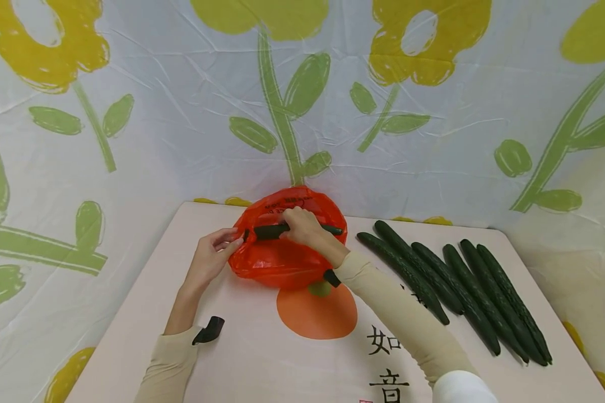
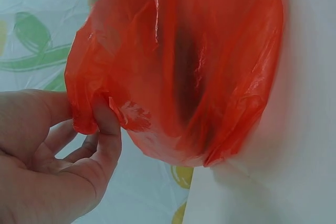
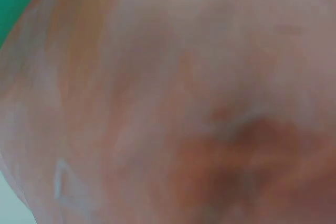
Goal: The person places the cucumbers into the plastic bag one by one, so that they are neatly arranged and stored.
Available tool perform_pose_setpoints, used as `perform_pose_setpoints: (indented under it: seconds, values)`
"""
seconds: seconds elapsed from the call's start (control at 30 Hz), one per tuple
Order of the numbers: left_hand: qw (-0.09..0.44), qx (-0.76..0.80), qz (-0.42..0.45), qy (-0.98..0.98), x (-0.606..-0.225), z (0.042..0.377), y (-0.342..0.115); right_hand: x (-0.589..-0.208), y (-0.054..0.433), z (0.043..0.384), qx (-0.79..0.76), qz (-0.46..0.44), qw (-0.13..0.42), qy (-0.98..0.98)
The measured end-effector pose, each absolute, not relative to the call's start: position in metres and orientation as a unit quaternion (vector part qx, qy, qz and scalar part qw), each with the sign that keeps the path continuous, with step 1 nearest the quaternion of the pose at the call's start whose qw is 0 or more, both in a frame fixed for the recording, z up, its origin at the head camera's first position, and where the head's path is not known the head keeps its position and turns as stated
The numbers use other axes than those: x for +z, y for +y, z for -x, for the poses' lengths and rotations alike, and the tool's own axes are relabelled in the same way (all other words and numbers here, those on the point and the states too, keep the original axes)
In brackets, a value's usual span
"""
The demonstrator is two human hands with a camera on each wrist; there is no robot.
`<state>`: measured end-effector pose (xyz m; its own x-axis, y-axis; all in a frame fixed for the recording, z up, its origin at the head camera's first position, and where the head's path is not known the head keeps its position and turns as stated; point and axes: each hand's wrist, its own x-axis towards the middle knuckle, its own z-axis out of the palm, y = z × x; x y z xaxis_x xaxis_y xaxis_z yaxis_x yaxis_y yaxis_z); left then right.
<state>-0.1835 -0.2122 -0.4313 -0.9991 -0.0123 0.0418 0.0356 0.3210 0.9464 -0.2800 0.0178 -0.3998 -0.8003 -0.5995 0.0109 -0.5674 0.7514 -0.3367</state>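
Note:
A red plastic bag (image 1: 277,263) lies with its mouth spread wide at the back of the table. My left hand (image 1: 213,256) pinches the bag's left edge between thumb and fingers, which the left wrist view shows close up on the red film (image 2: 126,66). Over the bag's mouth, my right hand (image 1: 303,226) grips a dark green cucumber (image 1: 269,232) around its middle. The cucumber lies crosswise, its ends showing on both sides of the hand. A dark shape shows through the film in the left wrist view. The right wrist view is blurred.
Several cucumbers (image 1: 413,271) lie side by side on the right of the table (image 1: 242,347). A flower-printed sheet (image 1: 181,112) hangs close behind the table. An orange fruit print (image 1: 316,316) and black characters mark the tabletop.

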Motion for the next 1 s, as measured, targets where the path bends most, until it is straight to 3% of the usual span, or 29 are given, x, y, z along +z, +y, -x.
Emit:
perform_pose_setpoints:
  seconds: [0.63, 1.0]
  values:
    - [0.029, -0.574, 0.047, -0.817, -0.438, 0.187, -0.222, -0.397, 0.022, 0.274, -0.025, 0.368, 0.107, 0.923]
    - [-0.007, -0.565, 0.101, -0.819, -0.436, 0.188, -0.22, -0.381, 0.021, 0.274, -0.012, 0.41, 0.042, 0.911]
